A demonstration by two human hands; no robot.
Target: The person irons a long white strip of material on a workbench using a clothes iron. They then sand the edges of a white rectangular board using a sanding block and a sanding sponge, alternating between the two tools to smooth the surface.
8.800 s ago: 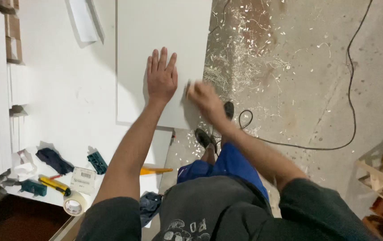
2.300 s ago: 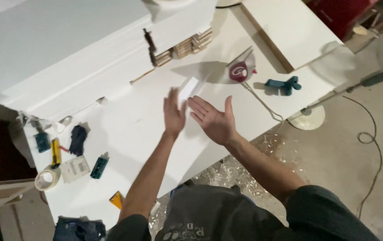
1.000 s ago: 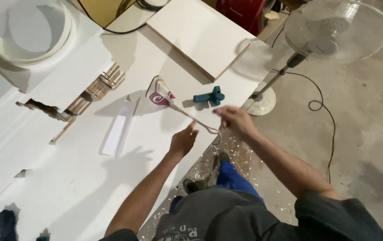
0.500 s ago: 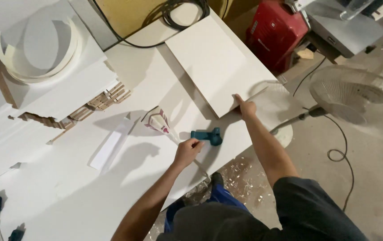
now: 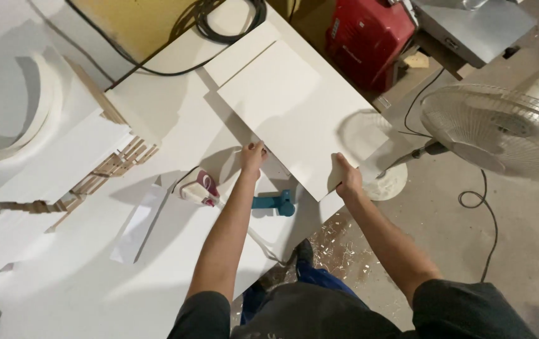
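Both hands are clamped on the same white rectangular panel [image 5: 291,110]: the right hand [image 5: 347,177] has its fingers curled tight around the near right corner, which hangs off the edge of the white workbench [image 5: 93,276], and the left hand [image 5: 252,155] pinches the near left edge, thumb on top. The panel lies flat, skewed across the bench's far end. Just nearer than the left hand sits a small maroon-and-white iron [image 5: 198,188], cord trailing toward the body, and between the two wrists there's a teal clamp-like tool [image 5: 276,203]. Right beyond the right hand is a pedestal fan's round base [image 5: 387,182], with the fan head [image 5: 499,129] further out to the right. Past the panel's far side is a red machine [image 5: 370,37], and off to the far left stacked white boards [image 5: 62,169] and black cable [image 5: 232,19].
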